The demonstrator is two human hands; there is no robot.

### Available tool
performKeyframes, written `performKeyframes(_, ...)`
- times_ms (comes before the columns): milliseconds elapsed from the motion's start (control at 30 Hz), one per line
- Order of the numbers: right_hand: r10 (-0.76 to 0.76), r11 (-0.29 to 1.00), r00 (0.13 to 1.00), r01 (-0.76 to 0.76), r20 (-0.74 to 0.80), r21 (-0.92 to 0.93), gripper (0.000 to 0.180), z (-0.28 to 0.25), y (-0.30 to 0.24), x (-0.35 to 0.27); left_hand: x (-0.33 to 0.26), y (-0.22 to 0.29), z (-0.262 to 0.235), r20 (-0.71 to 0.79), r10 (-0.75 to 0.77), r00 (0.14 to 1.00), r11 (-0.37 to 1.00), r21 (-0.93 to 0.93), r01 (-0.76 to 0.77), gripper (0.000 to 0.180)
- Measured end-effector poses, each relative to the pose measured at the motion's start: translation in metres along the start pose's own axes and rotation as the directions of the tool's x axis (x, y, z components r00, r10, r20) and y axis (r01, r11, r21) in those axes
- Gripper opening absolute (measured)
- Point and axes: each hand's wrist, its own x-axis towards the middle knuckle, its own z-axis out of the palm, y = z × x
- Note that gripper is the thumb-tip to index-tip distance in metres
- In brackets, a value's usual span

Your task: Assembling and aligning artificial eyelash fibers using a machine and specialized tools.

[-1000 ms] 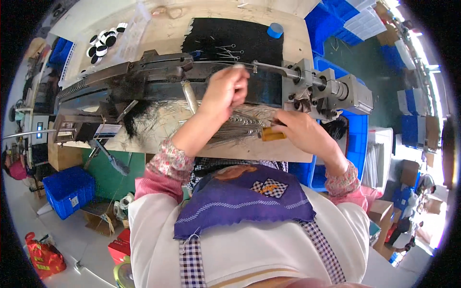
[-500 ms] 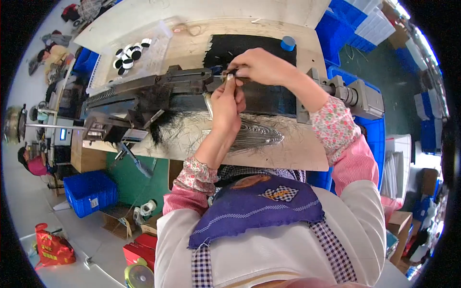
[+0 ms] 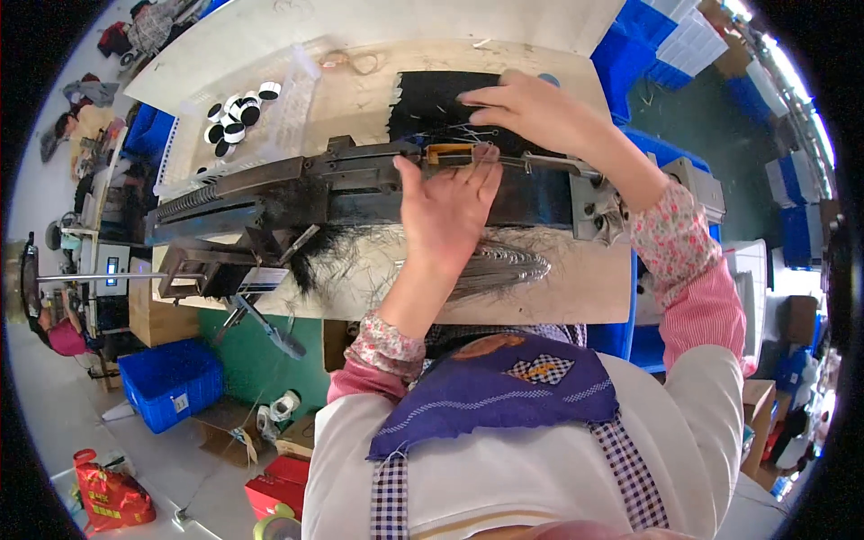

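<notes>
Left hand [image 3: 447, 209], centre of frame: fingers extended and close together, fingertips pressed against the small orange-brown piece [image 3: 447, 153] set on the long dark metal machine [image 3: 360, 184]; whether anything is pinched cannot be told. Right hand [image 3: 531, 110], upper centre-right: fingers loosely spread, resting on the black cloth [image 3: 432, 103] among thin metal pins, apparently holding nothing. Also present: fanned bundle of wires [image 3: 495, 265] on the wooden workbench [image 3: 585, 288], lower right of the left hand; black-and-white discs [image 3: 238, 112], upper left.
</notes>
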Motion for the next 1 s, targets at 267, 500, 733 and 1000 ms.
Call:
performKeyframes(267, -0.244, 0.960, 0.912, 0.179, -0.329, -0.213, 0.032, 0.033, -0.039, -0.024, -0.006, -0.003, -0.011, 0.048, 0.117, 0.992, 0.992, 0.050, -0.119, 0.078)
performKeyframes(500, -0.027, 0.997, 0.948, 0.049, -0.318, 0.061, 0.017, 0.026, -0.021, -0.015, -0.012, -0.006, -0.010, 0.071, 0.193, 0.979, 0.969, 0.147, -0.201, 0.070)
performKeyframes(733, -0.177, 0.984, 0.923, 0.155, -0.340, -0.092, 0.018, 0.022, -0.022, -0.015, -0.012, -0.002, -0.007, 0.032, 0.186, 0.982, 0.964, 0.189, -0.189, 0.067)
performKeyframes(1000, -0.382, 0.920, 0.806, 0.285, -0.453, -0.270, 0.018, 0.034, -0.040, -0.019, -0.012, 0.003, -0.007, 0.118, 0.146, 0.982, 0.955, 0.242, -0.171, 0.067)
